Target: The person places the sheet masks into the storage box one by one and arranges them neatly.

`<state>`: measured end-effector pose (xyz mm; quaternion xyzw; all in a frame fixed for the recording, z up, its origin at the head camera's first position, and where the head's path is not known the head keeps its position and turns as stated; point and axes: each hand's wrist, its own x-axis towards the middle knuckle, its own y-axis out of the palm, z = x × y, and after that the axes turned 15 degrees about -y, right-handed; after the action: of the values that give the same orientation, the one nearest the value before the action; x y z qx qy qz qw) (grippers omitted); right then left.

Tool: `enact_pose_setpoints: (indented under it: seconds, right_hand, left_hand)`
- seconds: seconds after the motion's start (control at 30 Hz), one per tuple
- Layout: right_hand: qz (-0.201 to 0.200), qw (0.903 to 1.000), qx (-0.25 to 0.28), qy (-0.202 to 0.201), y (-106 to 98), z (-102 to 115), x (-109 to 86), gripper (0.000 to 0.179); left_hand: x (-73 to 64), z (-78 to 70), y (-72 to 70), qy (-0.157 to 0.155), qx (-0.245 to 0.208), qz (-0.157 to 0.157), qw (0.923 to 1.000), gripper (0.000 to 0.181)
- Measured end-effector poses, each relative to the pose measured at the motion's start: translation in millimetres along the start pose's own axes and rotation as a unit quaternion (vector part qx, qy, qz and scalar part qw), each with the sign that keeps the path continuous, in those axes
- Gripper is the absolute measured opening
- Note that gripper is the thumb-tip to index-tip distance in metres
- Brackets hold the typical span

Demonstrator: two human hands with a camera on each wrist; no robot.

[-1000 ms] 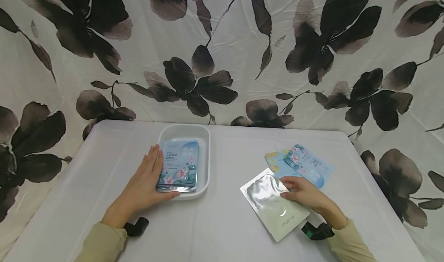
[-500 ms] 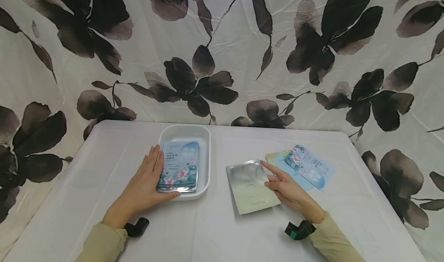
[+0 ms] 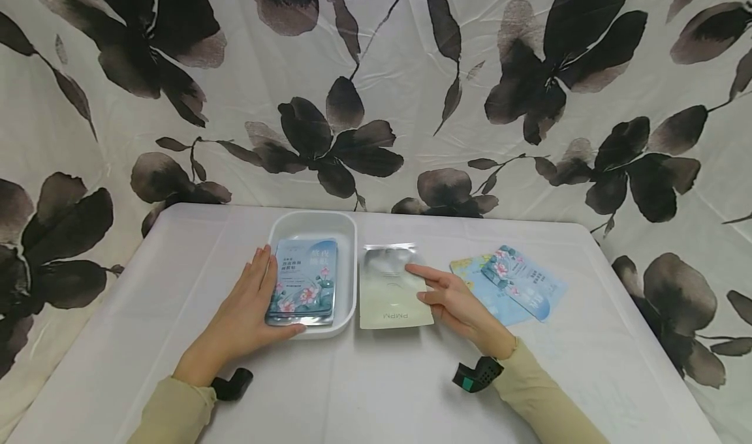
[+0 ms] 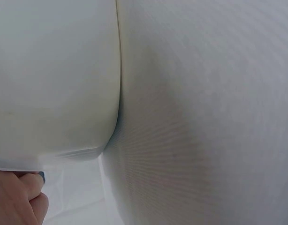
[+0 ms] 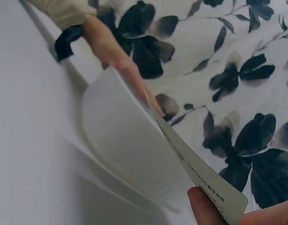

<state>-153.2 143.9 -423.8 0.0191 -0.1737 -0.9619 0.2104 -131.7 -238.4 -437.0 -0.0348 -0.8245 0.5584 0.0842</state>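
Note:
A white plastic tray [image 3: 351, 268] holds a stack of blue floral face mask sachets [image 3: 305, 281]. My left hand [image 3: 243, 310] lies along the tray's left rim, fingers straight, the thumb across its front corner. Between thumb and fingers my right hand [image 3: 461, 303] pinches the right edge of a silver and pale green sachet [image 3: 393, 290] printed PMPM, close beside the tray's right side. In the right wrist view this sachet [image 5: 214, 187] stands tilted, edge toward the camera, with part of the right hand [image 5: 205, 208] at its lower end.
Farther right, a blue floral sachet [image 3: 523, 287] overlaps a blue and yellow one [image 3: 464, 271] on the white-covered table [image 3: 376, 385]. A curtain with dark flowers [image 3: 329, 143] hangs behind the table's back edge. Each wrist carries a black camera [image 3: 478, 373].
My right hand has carried the PMPM sachet leftward, from beside the two blue sachets to the tray's right side, turning it upright on the way. The left hand has stayed on the tray.

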Motion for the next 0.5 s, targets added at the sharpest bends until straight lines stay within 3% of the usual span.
enact_pose_setpoints:
  seconds: [0.23, 0.5]
  right_hand:
    - [-0.02, 0.9996, 0.018, -0.007, 15.6, 5.3, 20.4, 0.064]
    - [-0.024, 0.9994, -0.024, -0.009, 40.9, 8.7, 41.7, 0.062]
  left_hand:
    - [0.3, 0.6, 1.3, -0.003, -0.005, -0.002, 1.0, 0.131]
    - [0.5, 0.2, -0.6, -0.004, 0.002, 0.008, 1.0, 0.131]
